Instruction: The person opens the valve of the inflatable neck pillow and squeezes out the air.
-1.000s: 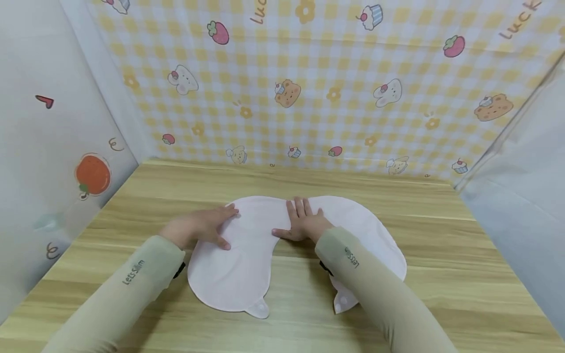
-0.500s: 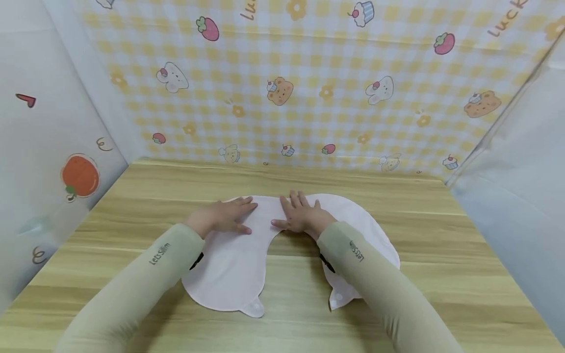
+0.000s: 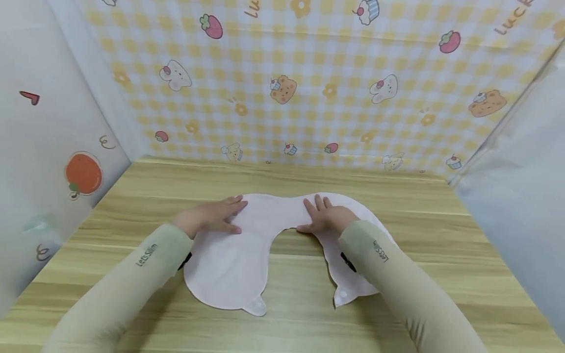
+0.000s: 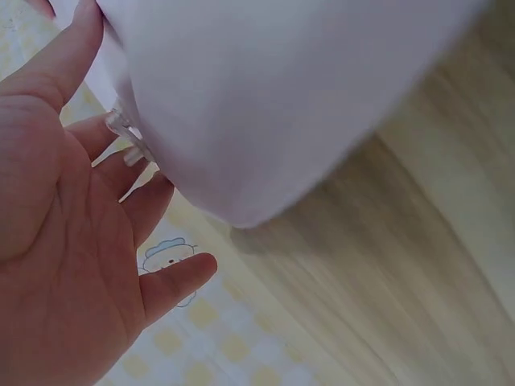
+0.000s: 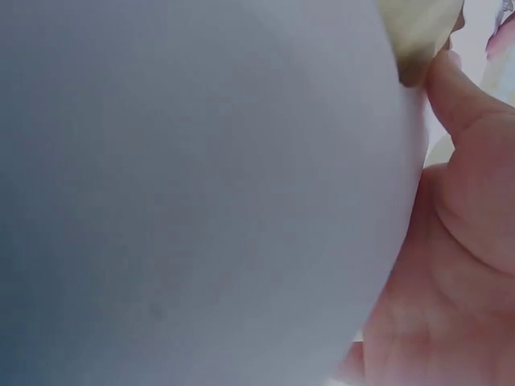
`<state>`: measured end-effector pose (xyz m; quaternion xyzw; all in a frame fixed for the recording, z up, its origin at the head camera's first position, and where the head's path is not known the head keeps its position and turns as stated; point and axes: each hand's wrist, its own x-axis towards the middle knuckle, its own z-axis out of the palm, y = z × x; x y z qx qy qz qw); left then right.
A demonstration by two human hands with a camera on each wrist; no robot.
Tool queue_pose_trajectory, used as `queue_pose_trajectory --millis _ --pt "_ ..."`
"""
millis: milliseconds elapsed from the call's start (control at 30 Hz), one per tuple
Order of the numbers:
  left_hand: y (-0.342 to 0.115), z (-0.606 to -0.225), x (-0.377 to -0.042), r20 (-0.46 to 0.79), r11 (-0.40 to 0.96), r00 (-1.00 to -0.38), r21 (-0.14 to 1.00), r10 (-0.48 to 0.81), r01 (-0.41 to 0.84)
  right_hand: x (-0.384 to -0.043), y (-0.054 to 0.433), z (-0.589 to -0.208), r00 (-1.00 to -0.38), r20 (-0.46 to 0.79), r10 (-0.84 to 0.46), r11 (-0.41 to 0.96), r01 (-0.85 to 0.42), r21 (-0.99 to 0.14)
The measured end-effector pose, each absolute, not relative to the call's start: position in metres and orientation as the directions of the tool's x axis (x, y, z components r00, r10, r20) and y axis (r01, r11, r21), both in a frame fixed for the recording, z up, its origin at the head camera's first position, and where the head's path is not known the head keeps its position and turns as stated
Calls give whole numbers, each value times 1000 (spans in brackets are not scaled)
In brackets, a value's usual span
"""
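Observation:
A pale pink U-shaped cloth bib (image 3: 225, 274) lies spread on the wooden table, its two ends toward me. Each end has a small tab with a snap, the left tab (image 3: 256, 306) and the right tab (image 3: 345, 295). On the upper left lobe rests my left hand (image 3: 212, 217), fingers spread. My right hand (image 3: 328, 219) lies on the upper right part beside the inner curve, fingers extended. In the left wrist view, clear plastic snaps (image 4: 129, 138) show by the fingers at the cloth's edge. Cloth fills most of the right wrist view, beside my palm (image 5: 467, 241).
Light wood-grain table (image 3: 441, 255) extends around the cloth. Behind it stands a yellow checked cartoon backdrop (image 3: 309, 59). White panels close off the left side (image 3: 44, 147) and the right side (image 3: 529, 162).
My left hand slid up and right across the cloth, then back left a little. My right hand shifted right along the top of the curve. The cloth stays nearly in place.

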<state>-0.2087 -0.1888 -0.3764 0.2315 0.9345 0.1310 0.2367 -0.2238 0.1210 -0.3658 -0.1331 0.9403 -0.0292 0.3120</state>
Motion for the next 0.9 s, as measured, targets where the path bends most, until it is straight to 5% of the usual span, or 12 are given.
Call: queue_pose_trajectory --millis 167,467,900 --pt "-195 -372 -204 -374 867 -796 347 477 357 -225 131 -361 -745 -605 -281 958 -252 -135" --pt "-189 -373 -192 -294 830 -785 319 546 458 -232 158 -358 -692 -422 -586 809 -529 -255" --pt "-202 -383 -190 -275 821 -790 360 547 443 -216 203 -392 -749 -401 -528 845 -413 -340"
